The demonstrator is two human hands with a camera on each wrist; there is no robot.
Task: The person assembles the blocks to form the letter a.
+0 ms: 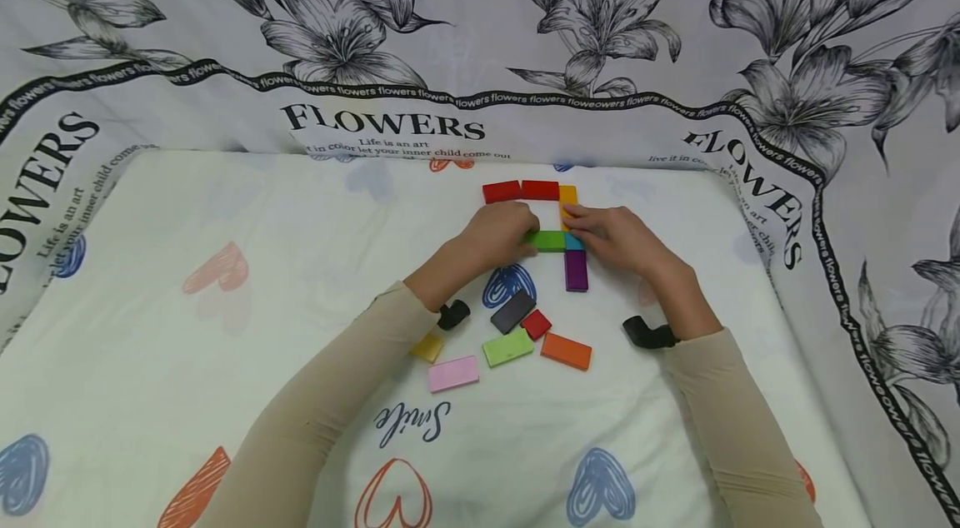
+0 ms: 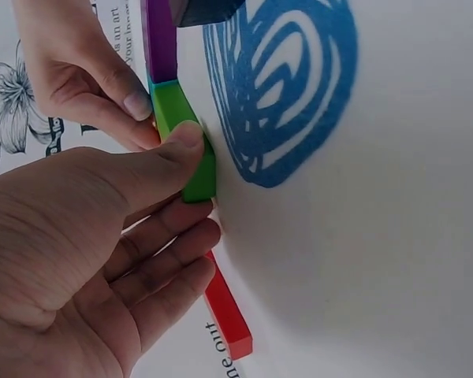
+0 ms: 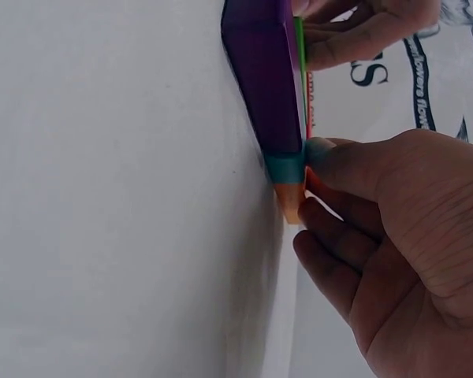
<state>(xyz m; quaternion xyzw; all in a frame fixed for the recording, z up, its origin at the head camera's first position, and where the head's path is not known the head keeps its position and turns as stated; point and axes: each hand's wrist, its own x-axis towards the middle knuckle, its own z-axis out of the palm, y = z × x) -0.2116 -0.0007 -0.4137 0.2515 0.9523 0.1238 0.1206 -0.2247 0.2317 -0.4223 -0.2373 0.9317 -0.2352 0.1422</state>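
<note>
My left hand [image 1: 501, 232] pinches the green block [image 1: 551, 241], thumb on its near face in the left wrist view and fingers behind. To the right, my right hand [image 1: 621, 238] holds the yellow-orange block [image 1: 568, 193] by its lower part. The right thumb touches the small blue block [image 1: 574, 242], which sits at the green block's right end. Below the blue one lies a purple block [image 1: 576, 271]. Two red blocks, a left one [image 1: 502, 191] and a right one [image 1: 540, 190], form a row reaching the yellow-orange block's top. The left hand partly covers the green block.
Nearer me lie loose blocks: dark grey [image 1: 513, 311], small red [image 1: 536, 324], light green [image 1: 507, 347], orange [image 1: 566, 351], pink [image 1: 453, 374] and yellow [image 1: 427, 347], partly behind the left sleeve. All rest on a white cloth [image 1: 300, 261] printed with hearts.
</note>
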